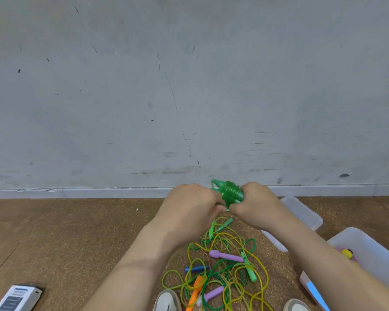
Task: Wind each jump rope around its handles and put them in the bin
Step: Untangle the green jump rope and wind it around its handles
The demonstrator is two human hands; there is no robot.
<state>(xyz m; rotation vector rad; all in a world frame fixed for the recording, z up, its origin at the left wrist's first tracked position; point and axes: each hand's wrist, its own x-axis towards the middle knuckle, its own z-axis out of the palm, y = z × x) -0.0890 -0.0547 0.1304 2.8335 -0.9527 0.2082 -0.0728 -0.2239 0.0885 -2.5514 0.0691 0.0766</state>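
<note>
Hands raised together just below frame centre, in front of the wall [189,86]. Left hand [189,205] grasps one end of the green rope [229,194], fingers curled round it; right hand [254,203] grasps the other end, fingers likewise curled. Green rope: cord coiled in tight turns round its handles, a short loop standing out at 11 o'clock of the coil; held in the air above the floor [76,232], well apart from the bin. Tangle [225,265] of loose ropes, green and yellow cords, on the floor at 6 o'clock of the hands; among the cords a purple handle [226,255], a blue handle [195,269], an orange handle [195,290]. Bin [368,250], translucent, on the floor at 4 o'clock of the hands; yellow and pink items inside, partly hidden by the right forearm. Lid [301,212], translucent, on the floor between bin and wall. Box [16,297] at 8 o'clock, frame corner. Shoes [167,300], two, at the bottom edge, either side of the tangle.
</note>
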